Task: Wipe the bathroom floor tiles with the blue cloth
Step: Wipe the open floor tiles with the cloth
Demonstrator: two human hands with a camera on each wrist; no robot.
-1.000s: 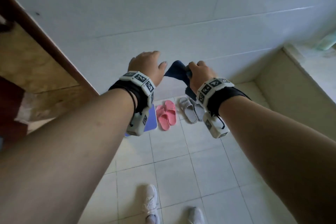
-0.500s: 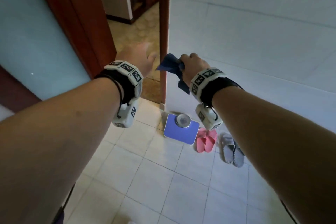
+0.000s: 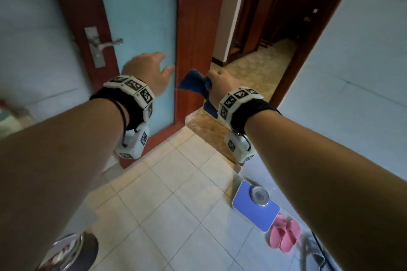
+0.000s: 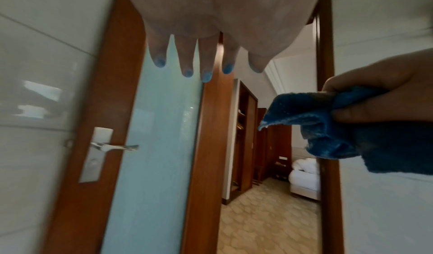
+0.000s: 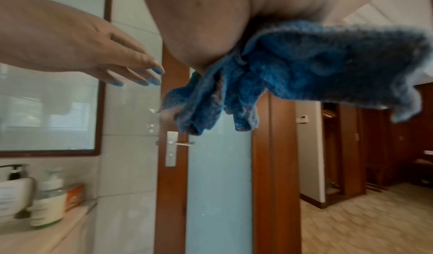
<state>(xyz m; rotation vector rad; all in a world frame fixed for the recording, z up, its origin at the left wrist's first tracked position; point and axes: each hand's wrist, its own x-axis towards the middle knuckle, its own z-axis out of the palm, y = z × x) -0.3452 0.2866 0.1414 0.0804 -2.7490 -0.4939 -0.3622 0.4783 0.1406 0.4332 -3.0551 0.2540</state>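
A crumpled blue cloth [image 3: 195, 86] [image 4: 332, 126] [image 5: 293, 76] hangs in the air at chest height, bunched in my right hand [image 3: 220, 86], whose fingers are curled round it. My left hand [image 3: 152, 70] [image 4: 206, 54] is held out beside it with straight, spread fingers and holds nothing. Its fingertips [image 5: 150, 76] hover in front of the frosted glass door [image 3: 141, 28]; whether they touch it I cannot tell. The pale floor tiles [image 3: 171, 209] lie far below both hands.
The wooden-framed door stands open onto a carpeted room [image 3: 248, 66]. A blue bathroom scale [image 3: 253, 204], pink slippers [image 3: 284, 235] and a shiny metal bin [image 3: 66, 251] stand on the tiles. Bottles [image 5: 46, 202] sit on a counter at the left.
My view has swung left from the tiled wall to the open door. Both hands stay raised, the right still holding the cloth; the left has opened and reached toward the door.
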